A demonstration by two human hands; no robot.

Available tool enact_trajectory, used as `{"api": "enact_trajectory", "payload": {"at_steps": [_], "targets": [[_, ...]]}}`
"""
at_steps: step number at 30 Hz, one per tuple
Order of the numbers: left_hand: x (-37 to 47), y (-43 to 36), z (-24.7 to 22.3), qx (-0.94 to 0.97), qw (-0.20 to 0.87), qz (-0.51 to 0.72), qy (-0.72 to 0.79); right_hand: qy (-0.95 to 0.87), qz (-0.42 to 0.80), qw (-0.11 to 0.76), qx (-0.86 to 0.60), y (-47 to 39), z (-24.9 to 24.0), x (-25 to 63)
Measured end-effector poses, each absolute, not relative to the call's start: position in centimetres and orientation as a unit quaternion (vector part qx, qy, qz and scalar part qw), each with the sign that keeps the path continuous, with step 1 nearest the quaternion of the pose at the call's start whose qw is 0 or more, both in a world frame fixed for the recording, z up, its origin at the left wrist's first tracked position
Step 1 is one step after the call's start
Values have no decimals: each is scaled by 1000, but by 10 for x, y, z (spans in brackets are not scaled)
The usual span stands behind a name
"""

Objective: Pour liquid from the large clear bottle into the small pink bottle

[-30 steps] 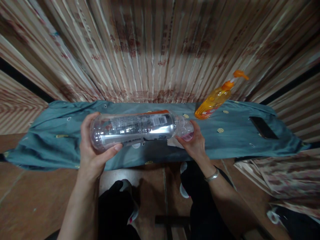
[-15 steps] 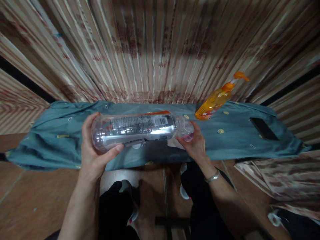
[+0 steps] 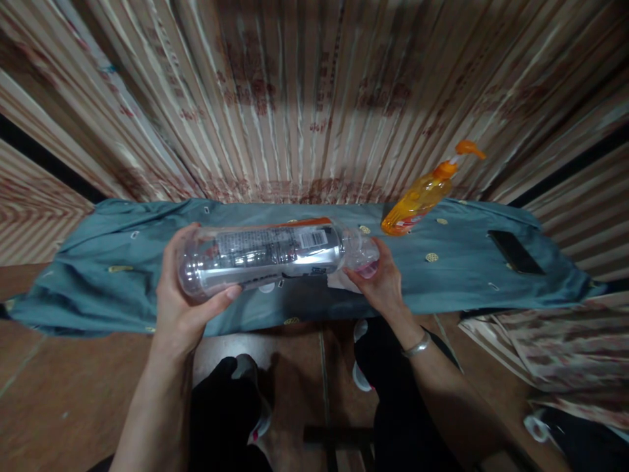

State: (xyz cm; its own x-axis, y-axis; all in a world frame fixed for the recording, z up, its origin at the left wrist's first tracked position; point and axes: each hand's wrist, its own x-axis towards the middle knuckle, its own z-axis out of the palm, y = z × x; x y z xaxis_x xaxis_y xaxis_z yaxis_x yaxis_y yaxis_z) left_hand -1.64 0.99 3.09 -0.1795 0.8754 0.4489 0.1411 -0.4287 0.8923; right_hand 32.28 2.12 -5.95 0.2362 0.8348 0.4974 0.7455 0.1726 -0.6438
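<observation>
Head | left hand [image 3: 181,308], right hand [image 3: 386,285] clasp clear cylindrical bottle [image 3: 263,255] | rumpled cloth [image 3: 91,272]

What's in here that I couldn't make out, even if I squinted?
Head view: small print on the silvery label of the clear cylindrical plastic bottle, too small and blurred.
Head view: where the left hand ends its grip, hidden behind that bottle.
Head view: the bottle's narrow end, partly covered by the right hand.
Head view: the white flat piece's full shape, partly hidden by bottle and right hand.
Head view: writing on the amber plastic pump bottle, too small.
</observation>
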Motion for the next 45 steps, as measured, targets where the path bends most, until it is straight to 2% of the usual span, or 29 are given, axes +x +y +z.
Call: {"api": "enact_trajectory", "payload": {"at_steps": [36, 45], "targets": [[-18, 7, 35, 621, 236, 600, 445, -612, 61, 449, -649, 21, -57, 321], [-18, 6, 36, 611, 251, 604, 446, -611, 53, 455, -646, 21, -58, 320]]}}
